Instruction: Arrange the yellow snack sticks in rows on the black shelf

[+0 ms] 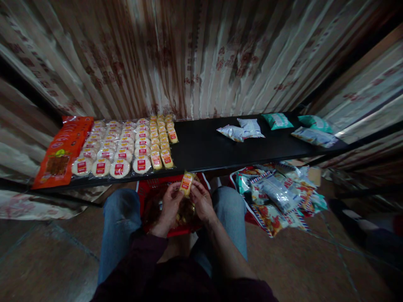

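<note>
Between my fingertips is a small yellow wrapped snack [187, 183] with a red label. My left hand [171, 201] pinches its left edge, and my right hand [202, 199] grips the right edge. Both hands are over a red basket [186, 230] between my knees, whose contents are dim and partly hidden by my arms. On the black shelf [201, 147] ahead, matching yellow snacks [166, 157] stand in narrow rows. To their left are rows of round white wrapped crackers [120, 167] with red labels.
An orange snack bag [59, 155] lies at the shelf's left end. Silver-white bags [250, 128] and teal bags [277, 121] lie towards the right. A second basket [247, 209] by my right knee overflows with snack bags [280, 193]. A curtain [201, 54] hangs behind; another person's leg [359, 220] is at far right.
</note>
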The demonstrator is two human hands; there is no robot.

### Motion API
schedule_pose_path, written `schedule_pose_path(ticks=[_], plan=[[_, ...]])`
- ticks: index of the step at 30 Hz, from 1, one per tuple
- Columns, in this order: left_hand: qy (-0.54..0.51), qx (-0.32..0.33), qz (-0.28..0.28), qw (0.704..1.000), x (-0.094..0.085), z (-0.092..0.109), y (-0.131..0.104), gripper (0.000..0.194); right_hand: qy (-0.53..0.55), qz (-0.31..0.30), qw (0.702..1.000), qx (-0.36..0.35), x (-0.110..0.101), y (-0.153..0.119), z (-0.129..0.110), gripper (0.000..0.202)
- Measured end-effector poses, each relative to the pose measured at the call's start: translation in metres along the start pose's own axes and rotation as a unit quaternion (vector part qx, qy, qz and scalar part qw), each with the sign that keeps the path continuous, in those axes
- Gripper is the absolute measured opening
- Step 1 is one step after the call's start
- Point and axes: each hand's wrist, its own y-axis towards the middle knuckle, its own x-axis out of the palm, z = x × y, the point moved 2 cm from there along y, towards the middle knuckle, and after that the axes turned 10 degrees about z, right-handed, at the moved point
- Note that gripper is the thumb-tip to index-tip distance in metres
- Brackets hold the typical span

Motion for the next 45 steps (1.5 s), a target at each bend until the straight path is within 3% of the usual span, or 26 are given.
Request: schedule_pose_path(ticks=[6,15,21,31,39,45], plan=[[0.032,0.023,0.029,0.999,0.01,0.001,0.002,0.026,0.019,0.025,0.999,0.014,-0.001,0.002,-0.002,0.03],[0.026,-0.007,0.003,1.0,0.015,0.005,-0.007,0.033,0.017,0.036,0.999,-0.002,-0.004,0.004,-0.001,0.028],[0.004,-0.045,0.007,0.999,0.019,0.004,-0.011,0.042,-0.004,0.037,0.999,-0.038,-0.006,0.005,0.0,0.028],[-0.103,-0.116,0.037,0.987,0.015,-0.001,-0.011,0.04,-0.059,0.013,0.995,-0.081,-0.005,0.002,-0.005,0.025],[-0.132,-0.111,0.005,0.985,0.016,0.0,-0.014,0.035,-0.072,0.008,0.994,-0.081,-0.001,-0.001,-0.007,0.023],[-0.147,-0.155,0.014,0.977,0.014,0.003,-0.011,0.034,-0.064,0.027,0.994,-0.09,-0.004,0.001,-0.008,0.026]])
